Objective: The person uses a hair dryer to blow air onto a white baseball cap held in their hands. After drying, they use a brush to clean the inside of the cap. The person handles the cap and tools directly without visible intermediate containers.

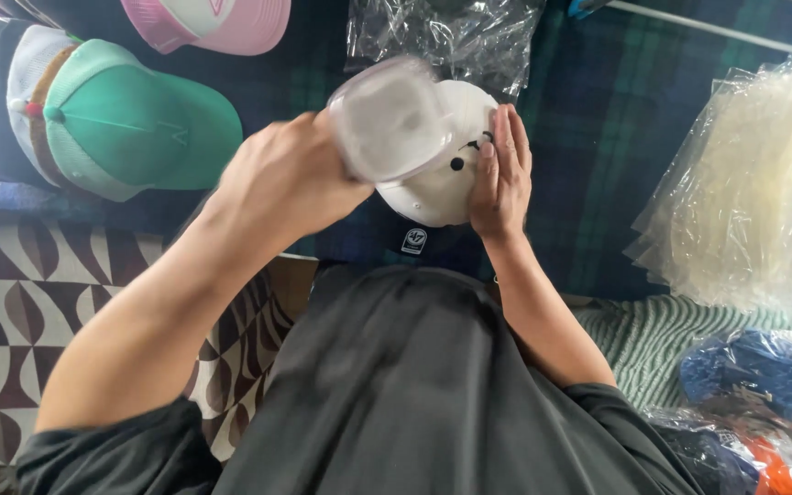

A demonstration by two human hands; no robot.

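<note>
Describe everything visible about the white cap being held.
The white cap is a rounded crown of smooth white fabric with small dark eyelet holes and a dark band at its lower edge bearing a small white patch. It is held above a dark plaid cloth. The right hand lies flat against its right side; the left hand presses a blurred, translucent plastic insert onto its top left, hiding that part.

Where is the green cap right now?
In the head view, the green cap lies at upper left on the dark plaid cloth, left of the left hand and below the pink cap.
</note>
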